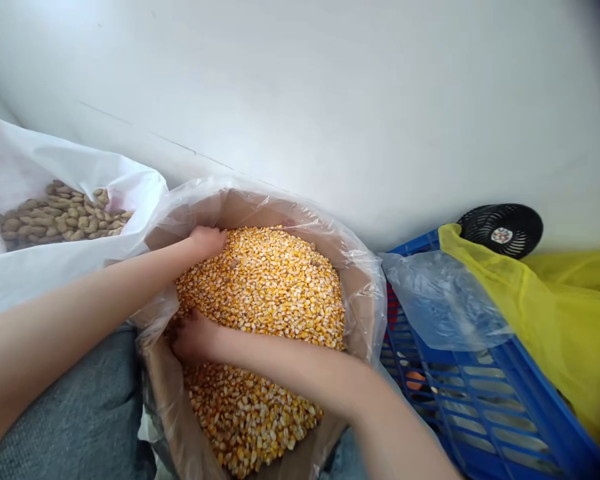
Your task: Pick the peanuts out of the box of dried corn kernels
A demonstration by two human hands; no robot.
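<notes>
A bag of dried corn kernels (280,280), yellow and whitish, stands in front of me with its mouth open. A clear plastic liner (370,293) lines its brown inner wall. My left hand (207,244) reaches in at the far left side, its fingertips sunk among the kernels and hidden. Nearer to me, my right hand (195,339) crosses over the corn to the left wall of the bag. Its thumb stands apart from the fingers, which point down into shadow. I make out nothing held in it.
To the left stands a white sack (70,250) of unshelled peanuts (63,217). On the right are a blue plastic crate (475,400), a clear plastic bag (445,300), yellow mesh fabric (555,313) and a black round fan (523,223). A pale wall (330,100) rises behind.
</notes>
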